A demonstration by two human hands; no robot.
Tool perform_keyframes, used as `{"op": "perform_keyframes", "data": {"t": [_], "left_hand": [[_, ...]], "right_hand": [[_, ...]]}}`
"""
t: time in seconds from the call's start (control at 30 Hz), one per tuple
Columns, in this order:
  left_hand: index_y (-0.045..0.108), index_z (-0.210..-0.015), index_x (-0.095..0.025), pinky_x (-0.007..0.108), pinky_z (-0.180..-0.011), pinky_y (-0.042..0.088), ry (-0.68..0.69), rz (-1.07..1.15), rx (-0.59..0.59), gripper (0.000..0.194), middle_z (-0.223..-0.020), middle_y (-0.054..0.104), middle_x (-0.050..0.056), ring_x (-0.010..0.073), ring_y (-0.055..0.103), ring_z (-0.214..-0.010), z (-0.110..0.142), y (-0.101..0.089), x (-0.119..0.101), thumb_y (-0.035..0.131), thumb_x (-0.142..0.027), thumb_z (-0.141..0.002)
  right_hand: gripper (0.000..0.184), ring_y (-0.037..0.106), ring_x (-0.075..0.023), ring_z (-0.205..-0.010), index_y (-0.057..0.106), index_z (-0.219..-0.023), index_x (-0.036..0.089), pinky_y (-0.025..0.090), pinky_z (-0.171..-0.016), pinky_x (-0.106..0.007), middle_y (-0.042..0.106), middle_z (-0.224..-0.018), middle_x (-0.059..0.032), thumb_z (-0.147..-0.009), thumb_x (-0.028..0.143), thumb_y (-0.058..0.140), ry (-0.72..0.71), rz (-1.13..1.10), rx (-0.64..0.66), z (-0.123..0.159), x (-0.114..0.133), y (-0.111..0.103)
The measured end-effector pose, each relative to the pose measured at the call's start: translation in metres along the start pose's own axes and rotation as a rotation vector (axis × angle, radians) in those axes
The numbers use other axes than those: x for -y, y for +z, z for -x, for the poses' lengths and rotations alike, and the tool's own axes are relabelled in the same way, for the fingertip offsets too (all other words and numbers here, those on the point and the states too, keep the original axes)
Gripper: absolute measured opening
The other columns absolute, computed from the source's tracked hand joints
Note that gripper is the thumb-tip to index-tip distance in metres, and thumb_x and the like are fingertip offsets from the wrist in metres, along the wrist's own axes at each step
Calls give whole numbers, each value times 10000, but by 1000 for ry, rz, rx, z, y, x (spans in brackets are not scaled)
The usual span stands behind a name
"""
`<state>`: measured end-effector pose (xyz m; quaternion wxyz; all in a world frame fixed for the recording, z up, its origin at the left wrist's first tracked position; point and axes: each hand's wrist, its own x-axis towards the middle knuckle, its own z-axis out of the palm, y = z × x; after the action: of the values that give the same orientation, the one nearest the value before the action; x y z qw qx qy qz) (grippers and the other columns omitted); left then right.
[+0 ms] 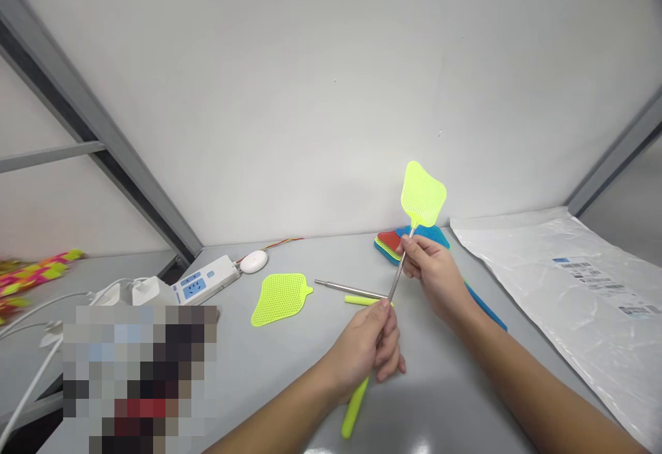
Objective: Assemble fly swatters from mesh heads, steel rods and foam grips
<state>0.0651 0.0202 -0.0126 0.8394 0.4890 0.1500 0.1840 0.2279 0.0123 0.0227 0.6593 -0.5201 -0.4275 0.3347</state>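
Note:
A yellow-green fly swatter (424, 194) with a metal rod is held up at a slant between both hands. My right hand (430, 266) pinches the rod just below the perforated head. Lower down, my left hand (373, 343) closes around the rod's bottom end, and a yellow-green grip (356, 409) sticks out beneath it. Behind the left hand lies a loose metal rod (346, 288) beside another yellow-green handle (359, 300). A separate yellow-green swatter head (282, 297) rests flat to the left.
Blue, red and yellow-green swatter heads (387, 241) are stacked behind my right hand. A blue handle (485, 307) lies partly under the forearm. White plastic packaging (563, 288) covers the table's right side. At left are a power strip (207, 280) and a white round device (254, 261).

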Motion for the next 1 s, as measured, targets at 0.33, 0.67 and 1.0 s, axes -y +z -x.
{"op": "perform_keyframes", "data": {"t": [0.33,0.67,1.0], "left_hand": [[398,-711,-197,302,-611,466,68,13,-149,437,-373,322,-114,56,243,-306,-4,-11,-2,323,-558,-944],[337,-687,-209,302,-623,469,-28,-51,-4,456,-407,274,-125,52,219,-335,-4,-4,-9,343,-604,-914],[327,-672,-210,294,-613,458,37,-110,-97,482,-376,297,-123,55,245,-309,-3,-13,-10,321,-632,-906]], "right_hand": [[372,340,-80,-490,534,-757,188,273,-473,-223,383,-531,74,-836,550,563,164,52,393,12,-10,18],[344,262,-78,-464,601,-775,175,193,-449,-242,325,-489,75,-826,515,603,60,-33,41,-4,6,-9],[411,443,-110,-387,518,-754,212,306,-374,-235,521,-508,40,-838,615,508,256,-75,330,26,-24,32]]}}
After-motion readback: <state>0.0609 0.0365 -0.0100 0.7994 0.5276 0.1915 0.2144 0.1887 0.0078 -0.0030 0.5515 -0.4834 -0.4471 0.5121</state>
